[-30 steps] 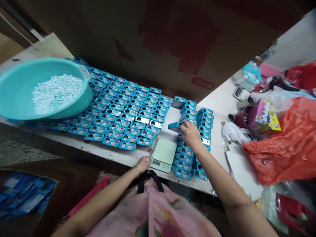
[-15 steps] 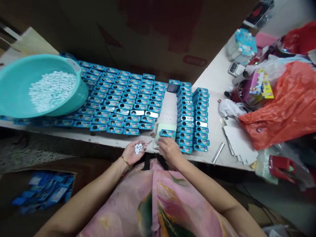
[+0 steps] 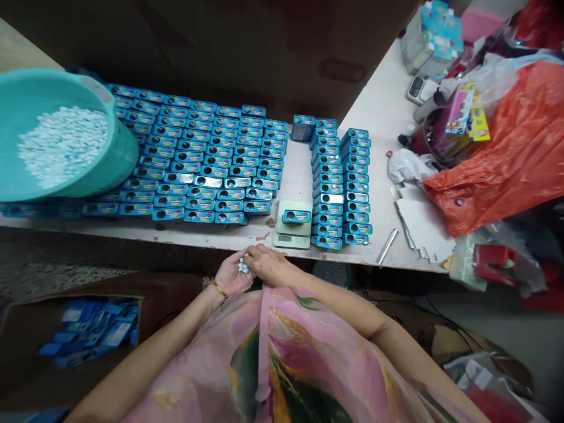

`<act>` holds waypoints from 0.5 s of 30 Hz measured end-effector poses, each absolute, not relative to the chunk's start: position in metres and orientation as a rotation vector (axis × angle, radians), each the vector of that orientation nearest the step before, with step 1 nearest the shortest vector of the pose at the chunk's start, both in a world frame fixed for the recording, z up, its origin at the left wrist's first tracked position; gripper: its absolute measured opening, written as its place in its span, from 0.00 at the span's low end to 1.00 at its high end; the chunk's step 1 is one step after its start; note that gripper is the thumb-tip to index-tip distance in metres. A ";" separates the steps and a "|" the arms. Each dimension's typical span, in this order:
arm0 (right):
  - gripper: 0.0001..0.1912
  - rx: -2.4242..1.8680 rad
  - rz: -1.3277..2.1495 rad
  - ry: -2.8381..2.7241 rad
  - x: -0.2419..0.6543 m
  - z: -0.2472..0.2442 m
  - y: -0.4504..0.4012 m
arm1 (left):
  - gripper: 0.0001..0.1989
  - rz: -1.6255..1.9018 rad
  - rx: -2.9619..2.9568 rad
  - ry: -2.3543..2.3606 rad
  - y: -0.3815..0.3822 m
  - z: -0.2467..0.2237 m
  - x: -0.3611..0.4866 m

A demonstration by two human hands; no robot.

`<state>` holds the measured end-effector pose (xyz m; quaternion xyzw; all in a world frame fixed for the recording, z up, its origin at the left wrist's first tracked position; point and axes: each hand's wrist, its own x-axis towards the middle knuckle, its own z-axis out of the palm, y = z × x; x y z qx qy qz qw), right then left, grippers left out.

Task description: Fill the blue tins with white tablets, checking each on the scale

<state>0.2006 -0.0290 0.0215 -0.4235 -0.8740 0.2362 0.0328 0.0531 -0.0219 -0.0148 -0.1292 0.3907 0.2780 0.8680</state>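
Blue tins (image 3: 211, 170) — rows flanking a digital scale (image 3: 286, 239).

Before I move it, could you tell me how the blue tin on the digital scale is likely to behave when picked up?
The blue tin looks rigid, so it should stay stiff in the hand. Its flat boxy shape on the digital scale suggests sliding rather than rolling. Its glossy surface may feel slightly slippery.

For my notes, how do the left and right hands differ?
The left hand lies palm up holding white tablets, while the right hand curves palm down over them. The left wrist wears a gold bangle; the right wrist shows none. Both meet just off the table's front edge.
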 end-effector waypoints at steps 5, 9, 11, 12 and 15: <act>0.08 -1.239 0.782 -2.687 0.199 0.022 -0.034 | 0.10 0.556 -0.247 0.835 -0.026 -0.021 0.055; 0.09 -1.124 0.882 -2.613 0.210 0.022 -0.031 | 0.10 0.536 -0.229 0.777 -0.024 -0.025 0.062; 0.13 -1.163 0.827 -2.491 0.231 0.023 -0.024 | 0.10 0.560 -0.240 0.796 -0.020 -0.025 0.066; 0.15 -1.255 0.752 -2.406 0.245 0.021 -0.019 | 0.10 0.574 -0.252 0.821 -0.018 -0.024 0.068; 0.22 -1.676 0.477 -2.154 0.293 0.007 0.001 | 0.11 0.590 -0.291 0.865 -0.007 -0.021 0.073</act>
